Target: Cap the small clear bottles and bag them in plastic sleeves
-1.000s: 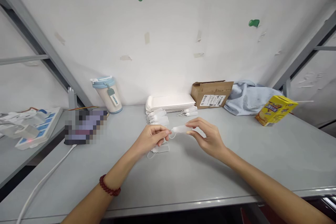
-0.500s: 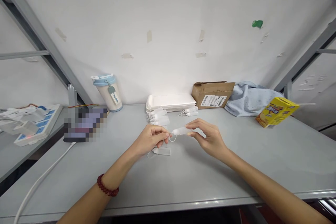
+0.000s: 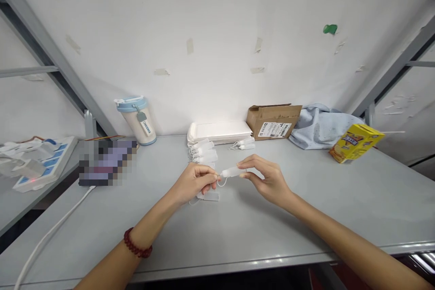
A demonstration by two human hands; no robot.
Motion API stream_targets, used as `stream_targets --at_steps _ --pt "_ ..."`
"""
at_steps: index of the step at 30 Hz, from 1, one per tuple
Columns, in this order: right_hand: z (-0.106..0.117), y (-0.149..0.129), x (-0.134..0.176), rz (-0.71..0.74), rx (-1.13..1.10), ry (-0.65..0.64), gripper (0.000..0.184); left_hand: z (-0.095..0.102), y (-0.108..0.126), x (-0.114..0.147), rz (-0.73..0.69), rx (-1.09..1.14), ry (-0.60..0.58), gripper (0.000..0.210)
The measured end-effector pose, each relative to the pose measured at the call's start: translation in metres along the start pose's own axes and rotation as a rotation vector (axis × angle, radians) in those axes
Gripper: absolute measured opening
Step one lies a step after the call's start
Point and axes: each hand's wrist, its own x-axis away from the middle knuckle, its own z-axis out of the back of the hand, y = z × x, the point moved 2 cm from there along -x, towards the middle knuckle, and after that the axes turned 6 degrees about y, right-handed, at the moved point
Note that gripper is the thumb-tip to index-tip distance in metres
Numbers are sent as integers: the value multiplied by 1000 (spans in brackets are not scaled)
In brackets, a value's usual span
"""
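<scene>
- Right in front of me, a person is holding a small white bottle [image 3: 233,171] above the grey counter [image 3: 258,235], and its narrow end is pointing left.
- The right hand [image 3: 267,177] is sitting at the right end of this bottle, its thumb and fingers pinching the bottle's broad end between them.
- The left hand [image 3: 197,182] is meeting the bottle's narrow end from the left, thumb and forefinger pinching there; I cannot tell exactly which part of the tip they are gripping.
- A thin loop [image 3: 222,185] is hanging just under the bottle's narrow end, close to the left fingertips.
- Several similar bottles [image 3: 205,154] are lying bunched beyond the held bottle and to its left.
- One more bottle [image 3: 211,196] is lying nearer the person than the held one and slightly left, the left hand partly covering it.
- A few others [image 3: 246,144] are resting beyond the held bottle, slightly right.
- Farther beyond it, a white stack [image 3: 220,130] is lying near the wall, with a cardboard box [image 3: 276,124] standing beyond and to the right.
</scene>
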Motion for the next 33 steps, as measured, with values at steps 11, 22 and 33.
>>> stream_targets --at_steps 11,22,33 --pt "-2 2 2 -6 -27 -6 12 -1 0 0 -5 -2 -12 21" --pt "-1 4 1 -48 61 -26 9 -1 11 4 -134 -228 80 26" --pt "0 5 -2 -68 91 0 11 11 16 4 -79 -166 31 29"
